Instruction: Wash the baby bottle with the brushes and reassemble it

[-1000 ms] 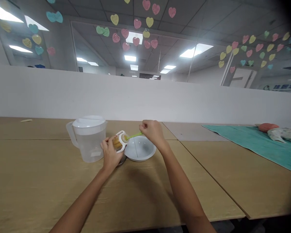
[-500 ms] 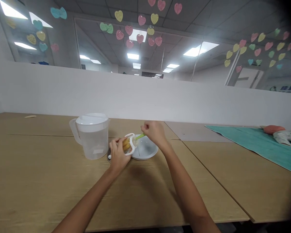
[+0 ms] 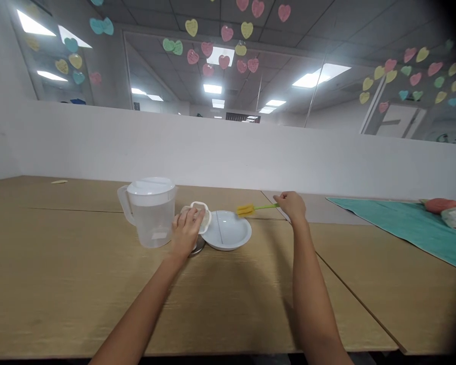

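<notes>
My left hand [image 3: 187, 230] is wrapped round a clear bottle with a white handled rim [image 3: 206, 221], tilted with its mouth toward the right. In my right hand [image 3: 292, 205] is the green handle of a brush [image 3: 245, 210] with a yellow head, held level above the back right of a white bowl [image 3: 230, 234]. The bowl stands just right of the bottle. Partly hidden under my left hand is a round, dark metallic item [image 3: 199, 246] on the table.
A clear lidded pitcher [image 3: 152, 218] stands left of my left hand. A green cloth [image 3: 399, 223] with a red item [image 3: 441, 205] on it lies at the right. A white wall [image 3: 228, 157] rises behind the table [image 3: 79, 284].
The yellow brush head has come out of the bottle, and my right hand has moved right with it. The bottle remains in my left hand, and the view has shifted slightly.
</notes>
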A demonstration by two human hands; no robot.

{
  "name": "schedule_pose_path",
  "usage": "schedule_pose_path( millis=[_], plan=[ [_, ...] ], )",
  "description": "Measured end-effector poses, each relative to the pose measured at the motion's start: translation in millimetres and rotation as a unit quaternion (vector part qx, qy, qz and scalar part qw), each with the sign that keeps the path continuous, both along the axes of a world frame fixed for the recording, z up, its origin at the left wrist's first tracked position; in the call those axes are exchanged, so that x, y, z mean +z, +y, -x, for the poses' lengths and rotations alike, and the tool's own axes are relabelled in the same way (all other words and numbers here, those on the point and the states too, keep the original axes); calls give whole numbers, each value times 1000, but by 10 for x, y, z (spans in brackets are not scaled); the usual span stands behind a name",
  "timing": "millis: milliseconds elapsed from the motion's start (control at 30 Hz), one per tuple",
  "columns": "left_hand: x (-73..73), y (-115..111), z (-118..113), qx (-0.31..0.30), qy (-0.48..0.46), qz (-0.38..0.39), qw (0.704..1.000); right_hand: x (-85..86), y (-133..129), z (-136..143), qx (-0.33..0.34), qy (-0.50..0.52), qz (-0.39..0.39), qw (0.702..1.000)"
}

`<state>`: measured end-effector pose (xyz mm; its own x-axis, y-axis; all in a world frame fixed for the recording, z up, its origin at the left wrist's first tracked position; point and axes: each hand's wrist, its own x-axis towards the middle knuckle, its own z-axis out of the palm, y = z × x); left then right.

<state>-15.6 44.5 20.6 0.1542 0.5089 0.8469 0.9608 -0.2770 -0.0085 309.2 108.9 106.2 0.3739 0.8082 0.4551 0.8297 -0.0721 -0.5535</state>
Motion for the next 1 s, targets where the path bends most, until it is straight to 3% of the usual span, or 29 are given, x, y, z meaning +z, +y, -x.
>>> schedule_pose_path(
  millis=[100, 233, 300, 400, 467, 600, 700, 867, 1000],
  plan=[
    [7, -23, -1, 5, -20, -11, 1000, -182, 159, -65, -33, 40, 53, 997],
    [4, -68, -36, 34, -193, -29, 980, -397, 306, -124, -26, 73, 84, 993],
    [-24, -81, -65, -11, -275, -29, 961, -503, 370, -114, -9, 76, 111, 991],
    [-102, -121, -127, -135, -344, 2, 929, -661, 459, -47, 39, 72, 171, 982],
    [-161, -181, -183, -211, -328, 17, 921, -753, 503, 8, 76, 66, 217, 971],
    [-255, -363, -329, -345, -185, 28, 920, -869, 519, 92, 140, 50, 296, 943],
    [-289, -490, -452, -412, -113, 112, 897, -904, 483, 146, 177, 38, 349, 919],
    [-284, -574, -567, -395, -77, 252, 880, -923, 439, 244, 214, 22, 441, 871],
    [-278, -544, -565, -355, -98, 292, 883, -865, 413, 260, 215, 13, 451, 866]
  ],
)
